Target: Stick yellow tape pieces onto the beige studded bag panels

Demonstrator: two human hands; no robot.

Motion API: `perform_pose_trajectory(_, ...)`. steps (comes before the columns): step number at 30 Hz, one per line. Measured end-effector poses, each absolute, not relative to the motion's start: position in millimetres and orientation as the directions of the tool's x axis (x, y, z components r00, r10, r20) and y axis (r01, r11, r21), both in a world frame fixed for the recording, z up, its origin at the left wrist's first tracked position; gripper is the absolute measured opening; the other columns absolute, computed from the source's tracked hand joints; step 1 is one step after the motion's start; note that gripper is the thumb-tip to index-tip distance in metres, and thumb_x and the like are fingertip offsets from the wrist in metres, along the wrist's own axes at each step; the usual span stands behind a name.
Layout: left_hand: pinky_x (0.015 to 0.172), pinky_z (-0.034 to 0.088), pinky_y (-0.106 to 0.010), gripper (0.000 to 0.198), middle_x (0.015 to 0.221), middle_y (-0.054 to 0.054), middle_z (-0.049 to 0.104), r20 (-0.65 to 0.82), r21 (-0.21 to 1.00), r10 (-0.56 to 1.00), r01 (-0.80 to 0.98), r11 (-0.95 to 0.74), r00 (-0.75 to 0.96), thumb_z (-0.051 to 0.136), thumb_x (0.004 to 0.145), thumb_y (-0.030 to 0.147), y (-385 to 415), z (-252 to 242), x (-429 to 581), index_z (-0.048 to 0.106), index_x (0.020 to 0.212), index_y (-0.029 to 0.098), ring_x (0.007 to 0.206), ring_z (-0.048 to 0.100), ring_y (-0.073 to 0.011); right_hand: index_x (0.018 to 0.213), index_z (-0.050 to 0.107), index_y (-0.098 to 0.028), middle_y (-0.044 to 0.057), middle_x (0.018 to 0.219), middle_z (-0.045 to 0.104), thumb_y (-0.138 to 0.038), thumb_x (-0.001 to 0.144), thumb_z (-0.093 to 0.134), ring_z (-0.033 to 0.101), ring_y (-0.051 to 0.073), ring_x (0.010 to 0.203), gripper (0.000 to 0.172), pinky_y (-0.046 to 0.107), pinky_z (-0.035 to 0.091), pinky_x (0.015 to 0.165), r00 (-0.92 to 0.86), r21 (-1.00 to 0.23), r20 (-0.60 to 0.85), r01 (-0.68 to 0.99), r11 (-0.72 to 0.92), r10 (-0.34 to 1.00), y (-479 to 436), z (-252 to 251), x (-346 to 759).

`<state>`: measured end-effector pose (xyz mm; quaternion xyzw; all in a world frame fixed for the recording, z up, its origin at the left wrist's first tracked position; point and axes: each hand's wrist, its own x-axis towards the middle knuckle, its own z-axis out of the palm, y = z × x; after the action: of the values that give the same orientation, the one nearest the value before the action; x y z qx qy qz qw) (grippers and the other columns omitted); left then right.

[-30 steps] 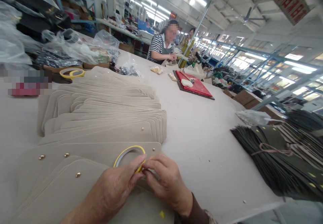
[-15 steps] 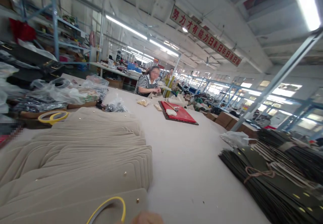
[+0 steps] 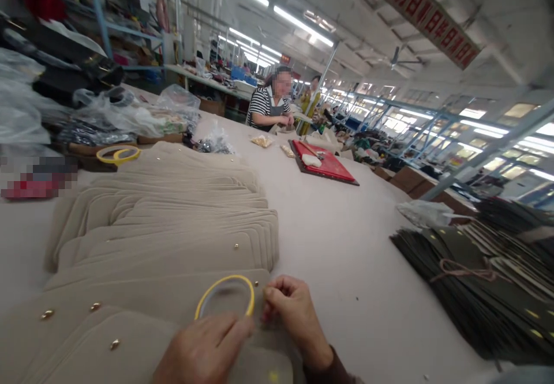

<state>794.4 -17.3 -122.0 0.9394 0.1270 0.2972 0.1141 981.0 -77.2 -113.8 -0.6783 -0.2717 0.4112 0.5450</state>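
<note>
My left hand (image 3: 203, 349), low in the head view, is closed round the lower edge of a yellow-rimmed roll of tape (image 3: 236, 278) that stands up in a ring. Just right of it, my right hand (image 3: 298, 312) has thumb and fingers pinched together; what they hold, if anything, is too small to make out. Under and beyond both hands lie overlapping beige panels (image 3: 173, 240) with rounded corners. Small gold-coloured studs (image 3: 115, 345) sit on several of them. At the bottom edge, a panel corner carries a yellow patch (image 3: 273, 376).
Two more yellow rings of tape (image 3: 118, 153) lie behind the panels, near plastic bags (image 3: 130, 113). A red board (image 3: 326, 162) rests farther back, before a seated person (image 3: 270, 104). Tied dark green panels (image 3: 459, 268) are stacked at right, by a plastic bag (image 3: 426, 214).
The view has tipped downward and turned left, so the table things appear higher and more to the right. Both hands now show; the tape roll has come up further into view.
</note>
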Motion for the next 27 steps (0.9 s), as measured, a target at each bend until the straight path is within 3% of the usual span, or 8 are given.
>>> perform_pose_trajectory(4,0.072,0.047,-0.029,0.024,0.089,-0.002,0.064,0.324,0.214,0.44,0.388,-0.896,0.837,0.046,0.089,0.004,-11,-140,798,0.06,0.094,0.022,0.08,0.059,-0.0187,0.075,0.068,-0.012,0.001,0.055,0.064,-0.049,0.07,0.075,0.059,0.011,0.047,0.038,0.021,0.05,0.051,0.457,-0.964,-0.258,-0.059,-0.26,0.851,-77,-116,995)
perform_pose_trajectory(8,0.072,0.048,-0.033,0.018,0.092,-0.002,0.063,0.131,0.17,0.461,0.438,-0.883,0.878,0.056,0.086,0.007,-8,-146,802,0.061,0.092,0.023,0.084,0.056,-0.0216,0.078,0.068,-0.013,0.0,0.057,0.063,-0.048,0.076,0.072,0.059,0.011,0.049,0.035,0.022,0.05,0.052,0.433,-0.963,-0.229,0.03,-0.268,0.872,-77,-127,992)
perform_pose_trajectory(13,0.071,0.046,-0.031,0.016,0.09,-0.003,0.06,0.097,0.182,0.478,0.457,-0.871,0.873,0.052,0.089,0.009,-9,-141,805,0.061,0.09,0.022,0.085,0.053,-0.0211,0.08,0.07,-0.014,0.001,0.058,0.063,-0.038,0.084,0.063,0.057,0.011,0.048,0.026,0.021,0.046,0.048,0.439,-0.917,-0.15,0.273,-0.291,0.886,-75,-125,986)
perform_pose_trajectory(19,0.068,0.045,-0.031,0.019,0.087,-0.004,0.058,0.116,0.187,0.486,0.462,-0.867,0.866,0.049,0.089,0.007,-10,-142,805,0.06,0.088,0.021,0.082,0.052,-0.0215,0.074,0.071,-0.016,0.002,0.058,0.066,-0.03,0.083,0.058,0.057,0.013,0.05,0.021,0.021,0.044,0.048,0.447,-0.813,0.034,0.532,-0.235,0.894,-71,-120,982)
perform_pose_trajectory(22,0.067,0.044,-0.029,0.02,0.086,-0.004,0.057,0.113,0.198,0.503,0.477,-0.856,0.857,0.046,0.09,0.006,-10,-140,805,0.06,0.087,0.021,0.083,0.051,-0.0209,0.073,0.071,-0.016,0.001,0.058,0.065,-0.031,0.082,0.059,0.056,0.013,0.049,0.022,0.021,0.044,0.047,0.457,-0.818,0.006,0.514,-0.258,0.89,-71,-121,982)
perform_pose_trajectory(27,0.067,0.047,-0.031,0.02,0.087,-0.004,0.059,0.04,0.213,0.51,0.492,-0.844,0.859,0.047,0.09,0.006,-7,-126,806,0.06,0.088,0.021,0.083,0.053,-0.0216,0.075,0.068,-0.014,-0.001,0.054,0.059,-0.038,0.083,0.06,0.052,0.011,0.043,0.026,0.021,0.043,0.043,0.474,-0.887,-0.186,0.296,-0.355,0.861,-75,-123,985)
